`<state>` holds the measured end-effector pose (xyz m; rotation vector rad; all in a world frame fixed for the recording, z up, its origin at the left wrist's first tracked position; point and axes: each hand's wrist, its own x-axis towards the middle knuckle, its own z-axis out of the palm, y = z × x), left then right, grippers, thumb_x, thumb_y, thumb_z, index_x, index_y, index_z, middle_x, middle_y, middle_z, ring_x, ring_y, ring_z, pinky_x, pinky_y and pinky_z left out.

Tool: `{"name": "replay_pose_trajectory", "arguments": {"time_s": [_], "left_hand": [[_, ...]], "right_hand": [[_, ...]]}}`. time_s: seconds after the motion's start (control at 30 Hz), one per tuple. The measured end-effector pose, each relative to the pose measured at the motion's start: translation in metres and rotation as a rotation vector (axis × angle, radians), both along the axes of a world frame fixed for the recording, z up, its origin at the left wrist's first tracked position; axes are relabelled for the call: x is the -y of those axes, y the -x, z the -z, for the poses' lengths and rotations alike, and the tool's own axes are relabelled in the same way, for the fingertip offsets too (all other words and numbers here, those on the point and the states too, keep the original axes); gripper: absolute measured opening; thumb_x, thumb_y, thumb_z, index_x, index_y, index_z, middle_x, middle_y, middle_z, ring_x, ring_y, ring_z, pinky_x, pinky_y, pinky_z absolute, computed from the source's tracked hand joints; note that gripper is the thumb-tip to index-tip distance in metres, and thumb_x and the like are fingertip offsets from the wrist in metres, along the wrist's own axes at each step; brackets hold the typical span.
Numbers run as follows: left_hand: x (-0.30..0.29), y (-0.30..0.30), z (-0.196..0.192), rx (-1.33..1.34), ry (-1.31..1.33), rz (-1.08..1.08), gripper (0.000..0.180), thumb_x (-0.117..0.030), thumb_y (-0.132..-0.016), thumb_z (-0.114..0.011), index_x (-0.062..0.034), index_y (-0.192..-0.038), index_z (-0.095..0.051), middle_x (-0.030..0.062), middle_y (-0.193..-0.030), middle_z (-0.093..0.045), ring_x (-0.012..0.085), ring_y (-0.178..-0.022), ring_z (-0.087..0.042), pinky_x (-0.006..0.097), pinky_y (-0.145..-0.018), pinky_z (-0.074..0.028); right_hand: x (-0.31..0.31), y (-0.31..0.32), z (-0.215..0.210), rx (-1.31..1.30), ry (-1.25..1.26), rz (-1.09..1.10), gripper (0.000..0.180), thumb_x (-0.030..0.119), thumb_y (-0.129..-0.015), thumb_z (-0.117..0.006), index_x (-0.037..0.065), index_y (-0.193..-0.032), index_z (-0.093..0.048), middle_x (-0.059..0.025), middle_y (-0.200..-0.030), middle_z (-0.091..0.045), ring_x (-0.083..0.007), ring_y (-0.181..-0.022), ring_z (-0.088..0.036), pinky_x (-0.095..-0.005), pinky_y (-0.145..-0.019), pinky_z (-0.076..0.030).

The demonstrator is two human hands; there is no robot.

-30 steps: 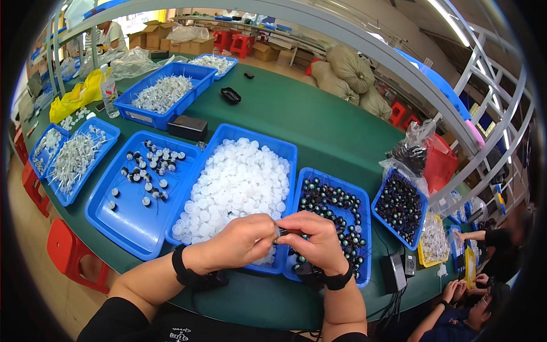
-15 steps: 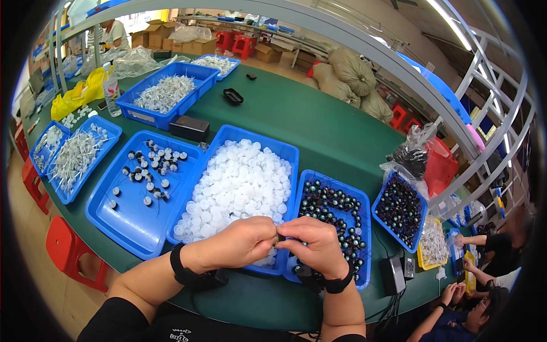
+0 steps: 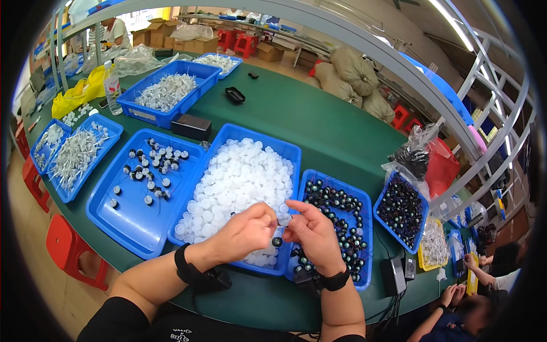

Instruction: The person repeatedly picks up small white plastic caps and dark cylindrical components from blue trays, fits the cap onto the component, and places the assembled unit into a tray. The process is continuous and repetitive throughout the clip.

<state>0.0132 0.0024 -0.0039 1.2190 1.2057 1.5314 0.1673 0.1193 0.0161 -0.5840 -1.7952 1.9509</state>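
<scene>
My hands meet over the near part of a blue tray (image 3: 293,149) heaped with translucent white plastic caps (image 3: 242,174). A clear whitish cap (image 3: 284,219) sits between the thumb and forefinger of my right hand (image 3: 314,236). My left hand (image 3: 248,232) is curled closed right beside it; whatever its fingertips grip is hidden. Just below the fingers shows a small dark round part (image 3: 277,241) with a greenish face; whether it hangs or lies on the caps I cannot tell. Similar dark parts with thin wires (image 3: 336,199) fill the blue tray to the right.
To the left, a blue tray (image 3: 117,214) holds several capped dark parts. Farther left and back stand blue trays of white stemmed pieces (image 3: 74,157). A black box (image 3: 191,126) sits behind. At right are another tray of dark parts (image 3: 400,208), power adapters (image 3: 393,276) and co-workers' hands (image 3: 450,295).
My fingers have parted slightly and my right forefinger has lifted. The clear cap now shows between my hands, and the dark round part appears below them.
</scene>
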Motion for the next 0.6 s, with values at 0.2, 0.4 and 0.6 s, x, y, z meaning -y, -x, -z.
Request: {"name": "replay_pose_trajectory", "arguments": {"time_s": [0.2, 0.4, 0.6], "left_hand": [[0.002, -0.003, -0.005, -0.324, -0.206, -0.159, 0.029, -0.006, -0.075, -0.066, -0.0046, -0.104, -0.06, 0.0048, -0.081, -0.051, 0.0145, -0.07, -0.05, 0.028, -0.063, -0.044], [0.008, 0.004, -0.003, -0.541, -0.204, -0.32, 0.026, -0.009, -0.075, -0.071, -0.0044, -0.098, -0.062, 0.0048, -0.078, -0.051, 0.0135, -0.066, -0.05, 0.027, -0.058, -0.042], [0.03, 0.091, -0.006, -1.056, -0.007, -1.059, 0.024, -0.005, -0.072, -0.069, -0.0017, -0.095, -0.062, 0.0139, -0.088, -0.06, 0.0311, -0.084, -0.061, 0.039, -0.075, -0.05]], "right_hand": [[-0.001, -0.001, -0.006, 0.005, 0.211, -0.064, 0.045, 0.015, -0.099, -0.051, 0.003, -0.14, -0.038, -0.0042, -0.084, -0.061, -0.0111, -0.072, -0.061, -0.0255, -0.067, -0.052], [-0.003, -0.004, -0.006, 0.082, -0.202, -0.04, 0.041, 0.016, -0.099, -0.051, 0.001, -0.137, -0.042, -0.0067, -0.092, -0.067, -0.0099, -0.072, -0.061, -0.0242, -0.066, -0.051], [-0.036, -0.036, -0.024, 0.308, -0.643, 0.338, 0.014, 0.011, -0.087, -0.066, 0.001, -0.095, -0.069, -0.0071, -0.081, -0.07, -0.012, -0.071, -0.063, -0.0271, -0.065, -0.05]]}}
